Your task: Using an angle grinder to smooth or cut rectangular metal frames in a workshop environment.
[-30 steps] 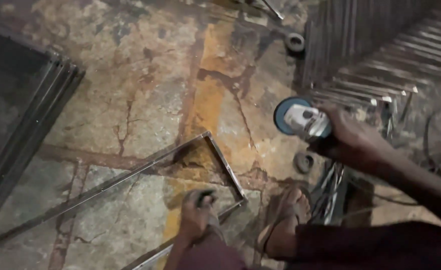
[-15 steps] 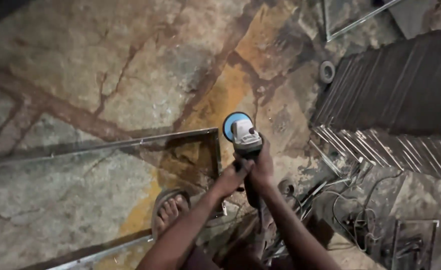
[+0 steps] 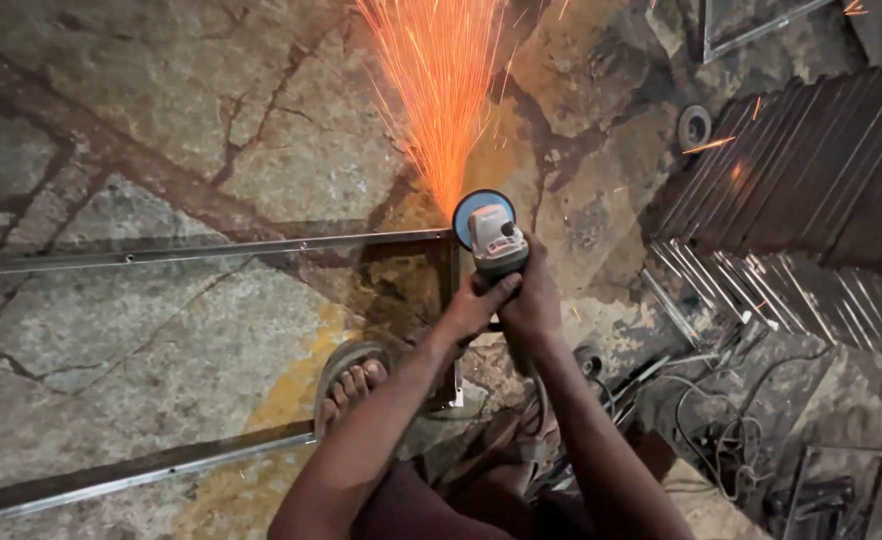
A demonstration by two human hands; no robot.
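Both hands clamp the angle grinder (image 3: 496, 240): left hand (image 3: 476, 310) on the near side, right hand (image 3: 533, 305) closed around the body. Its disc bites the corner of the steel frame (image 3: 211, 250), throwing sparks (image 3: 441, 90) away from the grinder. Risks: a sandalled foot (image 3: 353, 385) lies bare just beside the grinder; loose cables (image 3: 721, 420) trail right of it. The cracked stone floor (image 3: 161, 120) carries stacked metal strips (image 3: 811, 180) beyond.

A second ago your right hand (image 3: 533, 300) alone held the angle grinder (image 3: 491, 235) at the right of the frame, while your left hand (image 3: 473, 312) rested low on the metal frame (image 3: 261, 245). Now both hands grip the grinder at centre frame, its disc meets the frame's corner, and a fan of orange sparks (image 3: 439, 90) shoots toward the top centre.
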